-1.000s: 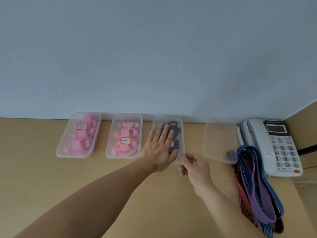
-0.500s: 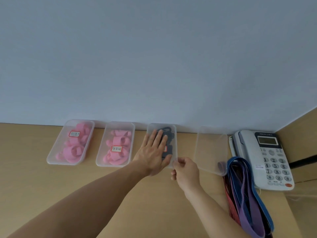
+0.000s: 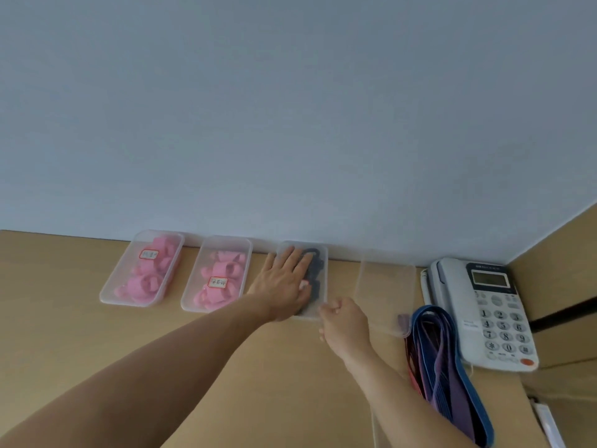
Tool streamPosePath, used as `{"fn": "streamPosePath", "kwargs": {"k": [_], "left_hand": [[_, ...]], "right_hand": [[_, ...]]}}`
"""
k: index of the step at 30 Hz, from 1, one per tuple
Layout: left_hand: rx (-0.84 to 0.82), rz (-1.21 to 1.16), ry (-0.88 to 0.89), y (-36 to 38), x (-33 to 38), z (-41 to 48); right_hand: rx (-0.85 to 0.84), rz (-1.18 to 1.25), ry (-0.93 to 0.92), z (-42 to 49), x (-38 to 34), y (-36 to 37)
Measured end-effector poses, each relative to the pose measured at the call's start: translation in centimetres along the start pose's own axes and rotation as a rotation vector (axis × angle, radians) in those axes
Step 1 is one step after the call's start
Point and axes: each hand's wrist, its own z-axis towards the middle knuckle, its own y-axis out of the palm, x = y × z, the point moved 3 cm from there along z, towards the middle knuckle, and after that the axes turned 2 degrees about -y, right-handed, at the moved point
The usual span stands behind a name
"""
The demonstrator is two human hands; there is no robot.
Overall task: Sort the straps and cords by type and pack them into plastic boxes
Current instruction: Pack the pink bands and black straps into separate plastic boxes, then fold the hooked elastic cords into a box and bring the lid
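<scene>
Several clear plastic boxes line the wall on a wooden desk. Two lidded ones (image 3: 142, 270) (image 3: 217, 274) hold pink straps and carry labels. The third box (image 3: 318, 270) holds dark cords under its lid. My left hand (image 3: 284, 282) lies flat on that lid, fingers straight. My right hand (image 3: 342, 318) pinches the box's near right corner with curled fingers. A fourth box (image 3: 386, 286) to the right looks nearly bare. Blue, purple and red flat straps (image 3: 445, 367) lie heaped beside it.
A white desk phone (image 3: 491, 312) sits at the far right against a wooden side panel (image 3: 562, 273). A pale wall (image 3: 290, 124) runs behind the boxes. Bare desk surface (image 3: 80, 344) stretches in front of the pink boxes.
The view has shifted slightly. Both hands have stayed on the dark-cord box, the left flat on the lid and the right at its near corner.
</scene>
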Motion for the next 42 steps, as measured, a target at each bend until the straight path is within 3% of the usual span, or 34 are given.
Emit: {"fn": "streamPosePath", "kwargs": {"k": [4, 8, 13, 17, 29, 34, 38, 42], "left_hand": [[0.106, -0.223, -0.036, -3.9, 1.3, -1.5], [0.053, -0.373, 0.046, -5.1, 4.0, -4.1], [-0.162, -0.511, 0.108, -3.4, 8.6, -7.0], [-0.267, -0.577, 0.134, -3.1, 12.0, -9.0], [-0.307, -0.593, 0.087, -2.5, 19.2, -9.3], [-0.271, -0.628, 0.010, -1.0, 22.3, -9.1], [-0.214, -0.642, -0.081, -1.0, 23.3, -9.2], [-0.115, -0.700, -0.152, -2.2, 24.1, -8.8]], "right_hand": [[0.036, -0.310, -0.194, -2.2, -2.3, -3.7], [0.146, -0.452, -0.260, -5.0, -2.7, -6.9], [0.323, -0.446, -0.201, -9.2, 0.8, -11.0], [0.411, -0.463, -0.029, -12.1, 5.2, -15.1], [0.224, -0.553, 0.137, -11.3, 13.0, -19.9], [0.105, -0.520, 0.102, -9.7, 14.7, -20.8], [0.120, -0.433, 0.032, -8.9, 13.9, -21.9], [0.179, 0.000, -0.060, -8.5, 10.2, -23.9]]}}
